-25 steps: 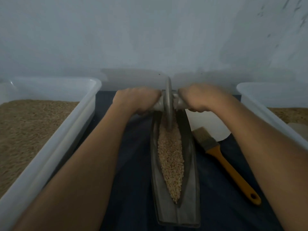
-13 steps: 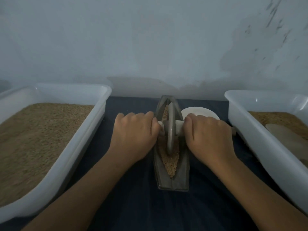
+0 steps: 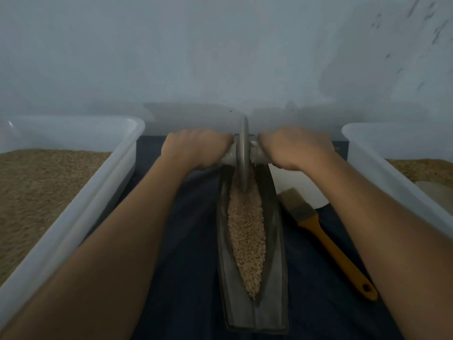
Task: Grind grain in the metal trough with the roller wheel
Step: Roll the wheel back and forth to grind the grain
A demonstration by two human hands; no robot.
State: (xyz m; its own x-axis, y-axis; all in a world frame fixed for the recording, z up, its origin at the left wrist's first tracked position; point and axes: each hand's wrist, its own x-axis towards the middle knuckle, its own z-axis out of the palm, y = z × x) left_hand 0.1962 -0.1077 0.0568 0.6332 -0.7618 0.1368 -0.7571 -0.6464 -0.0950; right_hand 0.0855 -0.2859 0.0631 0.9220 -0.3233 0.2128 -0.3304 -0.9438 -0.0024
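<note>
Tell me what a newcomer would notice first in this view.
First, the left hand and right hand gripping the handles of the roller wheel, standing upright at the far end of the metal trough. Then the long strip of grain in it, and the yellow-handled brush lying to its right.

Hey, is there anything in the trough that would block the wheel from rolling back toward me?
Nothing visible. The wheel sits at the far end of the trough, and only loose grain fills the channel between it and the near end. The brush lies outside, to the right.
</note>
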